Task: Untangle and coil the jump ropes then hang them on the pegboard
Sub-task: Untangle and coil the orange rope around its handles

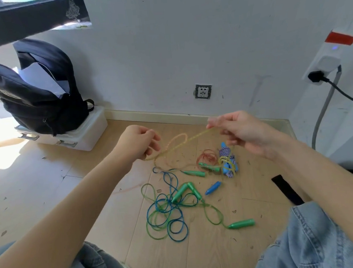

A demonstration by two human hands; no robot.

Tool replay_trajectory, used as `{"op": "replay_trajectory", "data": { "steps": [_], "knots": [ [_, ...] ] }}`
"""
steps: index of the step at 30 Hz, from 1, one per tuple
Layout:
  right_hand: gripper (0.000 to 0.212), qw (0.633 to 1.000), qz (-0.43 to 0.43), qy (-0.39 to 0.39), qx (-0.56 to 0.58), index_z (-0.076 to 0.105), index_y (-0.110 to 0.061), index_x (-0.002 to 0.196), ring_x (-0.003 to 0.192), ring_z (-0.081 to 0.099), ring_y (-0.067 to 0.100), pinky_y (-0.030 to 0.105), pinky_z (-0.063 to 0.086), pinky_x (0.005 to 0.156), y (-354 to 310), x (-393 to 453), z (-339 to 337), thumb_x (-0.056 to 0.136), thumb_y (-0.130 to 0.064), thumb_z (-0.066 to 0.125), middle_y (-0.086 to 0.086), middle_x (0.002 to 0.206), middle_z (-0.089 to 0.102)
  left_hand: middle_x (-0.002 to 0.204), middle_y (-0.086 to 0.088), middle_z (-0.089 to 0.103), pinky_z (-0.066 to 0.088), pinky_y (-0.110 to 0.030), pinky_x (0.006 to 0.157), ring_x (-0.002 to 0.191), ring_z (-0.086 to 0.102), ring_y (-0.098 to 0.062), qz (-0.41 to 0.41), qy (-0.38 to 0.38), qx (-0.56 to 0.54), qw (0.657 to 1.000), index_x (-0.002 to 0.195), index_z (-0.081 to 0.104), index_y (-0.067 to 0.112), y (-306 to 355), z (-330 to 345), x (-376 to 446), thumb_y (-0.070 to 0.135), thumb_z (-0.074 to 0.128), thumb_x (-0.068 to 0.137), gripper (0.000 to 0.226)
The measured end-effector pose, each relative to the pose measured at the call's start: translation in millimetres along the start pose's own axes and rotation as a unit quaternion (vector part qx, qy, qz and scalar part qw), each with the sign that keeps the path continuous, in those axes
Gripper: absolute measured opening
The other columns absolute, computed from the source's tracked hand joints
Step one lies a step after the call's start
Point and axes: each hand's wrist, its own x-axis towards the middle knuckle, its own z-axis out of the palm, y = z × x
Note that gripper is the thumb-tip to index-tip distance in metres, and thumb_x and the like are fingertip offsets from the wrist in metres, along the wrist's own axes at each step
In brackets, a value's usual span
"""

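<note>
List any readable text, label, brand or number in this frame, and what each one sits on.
No text can be read.
Backpack: oval emblem on the front pocket, too blurred to read.
Red label on the white wall unit: plain red, no lettering visible.
Wall socket: no legible markings.

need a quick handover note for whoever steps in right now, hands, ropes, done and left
Left hand and right hand each pinch the yellow rope, stretched between them above the floor, with a loop in it near the left hand.
Its lower end is wrapped around the blue-and-white bundle.
Green and blue ropes lie tangled on the floor with their handles.
Done: nothing coiled or hung yet.
Left: free the yellow rope, untangle the rest, coil, hang. No pegboard in view.
</note>
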Motion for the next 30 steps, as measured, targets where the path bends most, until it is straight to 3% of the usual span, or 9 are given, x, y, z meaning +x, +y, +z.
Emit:
{"op": "replay_trajectory", "data": {
  "steps": [3, 6, 8, 11, 14, 18, 22, 25, 30],
  "knots": [
    [0.013, 0.996, -0.039, -0.053, 0.062, 0.066, -0.010, 0.091, 0.038, 0.027, 0.002, 0.012, 0.022, 0.033, -6.0, -4.6, 3.2, 0.090, -0.005, 0.054, -0.002, 0.063, 0.063, 0.108, -0.006, 0.059, 0.053, -0.030, 0.066, 0.079, 0.061, -0.018, -0.005, -0.006, 0.147, 0.989, 0.126, 0.047, 0.012, -2.2, 3.0, -3.1, 0.018, 0.048, 0.093, 0.033],
    [0.018, 0.988, -0.060, -0.130, 0.063, 0.064, -0.011, 0.098, 0.041, 0.025, 0.003, 0.012, 0.020, 0.033, -11.4, -8.5, 3.1, 0.092, -0.004, 0.048, 0.001, 0.082, 0.071, 0.141, -0.002, 0.038, 0.035, -0.040, 0.106, 0.129, 0.039, -0.022, 0.096, -0.095, 0.158, 0.978, 0.137, 0.036, 0.032, -1.0, 8.3, -13.0, 0.024, 0.060, 0.087, 0.056],
    [0.018, 0.981, -0.076, -0.169, 0.054, 0.063, -0.010, 0.100, 0.044, 0.027, 0.004, 0.013, 0.022, 0.034, -10.9, -10.9, 7.2, 0.093, -0.005, 0.048, 0.002, 0.085, 0.070, 0.133, 0.009, 0.051, 0.034, -0.030, 0.106, 0.127, 0.041, -0.007, 0.176, -0.201, 0.032, 0.963, 0.125, 0.051, 0.029, 6.5, 15.2, -23.3, 0.025, 0.062, 0.087, 0.040],
    [0.018, 0.984, -0.108, -0.119, 0.073, 0.063, -0.010, 0.095, 0.042, 0.027, 0.004, 0.014, 0.022, 0.035, -9.8, -7.0, 9.8, 0.093, -0.003, 0.047, 0.002, 0.078, 0.070, 0.093, 0.002, 0.071, 0.046, -0.010, 0.078, 0.091, 0.065, -0.004, 0.167, -0.283, -0.074, 0.942, 0.101, 0.061, 0.006, 8.3, 26.6, -25.7, 0.022, 0.054, 0.092, 0.019],
    [0.019, 0.982, -0.118, 0.016, 0.143, 0.061, -0.009, 0.089, 0.037, 0.026, 0.003, 0.014, 0.021, 0.033, -10.8, 0.2, 0.1, 0.093, 0.000, 0.044, 0.001, 0.071, 0.069, 0.076, 0.003, 0.069, 0.043, -0.011, 0.059, 0.061, 0.058, -0.001, 0.164, -0.232, 0.207, 0.936, 0.083, 0.056, 0.013, -3.7, 29.1, -15.1, 0.027, 0.050, 0.094, 0.019],
    [0.023, 0.964, -0.138, 0.091, 0.207, 0.056, -0.016, 0.092, 0.040, 0.033, 0.004, 0.014, 0.025, 0.034, -12.2, 2.5, -8.7, 0.093, 0.002, 0.042, 0.000, 0.085, 0.070, 0.110, -0.007, 0.064, 0.046, -0.032, 0.087, 0.100, 0.058, -0.023, 0.124, -0.190, 0.454, 0.862, 0.105, 0.058, 0.009, -27.1, 25.4, -4.3, 0.018, 0.040, 0.096, 0.022],
    [0.040, 0.971, -0.081, -0.049, 0.220, 0.048, -0.017, 0.119, 0.062, 0.063, 0.010, 0.015, 0.042, 0.040, -10.4, -4.8, 7.2, 0.090, 0.010, 0.042, -0.003, 0.124, 0.060, 0.130, -0.005, 0.052, 0.044, -0.034, 0.093, 0.110, 0.054, -0.023, 0.119, -0.105, 0.337, 0.928, 0.127, 0.044, 0.013, -22.8, 20.7, -3.4, 0.009, 0.050, 0.088, 0.039],
    [0.048, 0.950, -0.083, -0.129, 0.273, 0.044, -0.014, 0.128, 0.089, 0.068, 0.021, 0.025, 0.056, 0.066, -9.2, -8.0, 20.4, 0.089, 0.014, 0.039, -0.002, 0.136, 0.051, 0.117, 0.002, 0.053, 0.044, -0.027, 0.085, 0.100, 0.055, -0.014, 0.185, -0.055, 0.178, 0.965, 0.120, 0.045, 0.017, -6.8, 25.9, -13.6, 0.018, 0.063, 0.083, 0.041],
    [0.048, 0.911, -0.101, -0.161, 0.366, 0.046, -0.010, 0.126, 0.105, 0.063, 0.031, 0.029, 0.055, 0.079, -16.7, -6.4, 24.6, 0.088, 0.017, 0.036, 0.003, 0.137, 0.049, 0.124, 0.005, 0.055, 0.041, -0.027, 0.099, 0.117, 0.050, -0.008, 0.187, -0.235, 0.044, 0.953, 0.118, 0.058, 0.020, 5.9, 46.9, -33.7, 0.023, 0.064, 0.085, 0.034]
  ]
}}
